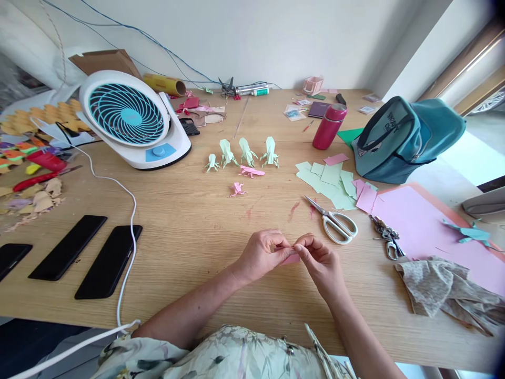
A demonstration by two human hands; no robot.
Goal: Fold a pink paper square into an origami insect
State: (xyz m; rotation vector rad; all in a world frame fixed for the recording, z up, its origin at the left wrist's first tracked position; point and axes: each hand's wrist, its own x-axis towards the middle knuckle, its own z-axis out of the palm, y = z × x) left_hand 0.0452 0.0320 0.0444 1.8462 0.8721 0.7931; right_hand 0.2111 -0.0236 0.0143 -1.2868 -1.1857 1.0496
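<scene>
Between my fingertips is a small pink paper piece [291, 259], mostly covered by the fingers, so its folds cannot be made out. My left hand [266, 252] pinches it from the left. From the other side my right hand [319, 259] pinches it too, the two thumbs almost touching. Beyond the hands stand several pale green origami insects [247, 152] in a row. In front of them lie a long pink origami insect [251, 171] and a smaller pink origami figure [237, 189]. White-handled scissors [335, 221] rest just past my right hand.
Green paper sheets [331, 179], a red bottle [330, 126] and a teal bag [406, 139] stand at the right, near keys [386, 237] and a crumpled cloth [445, 287]. On the left are a white fan [132, 118], its cable [132, 231] and black phones [108, 261].
</scene>
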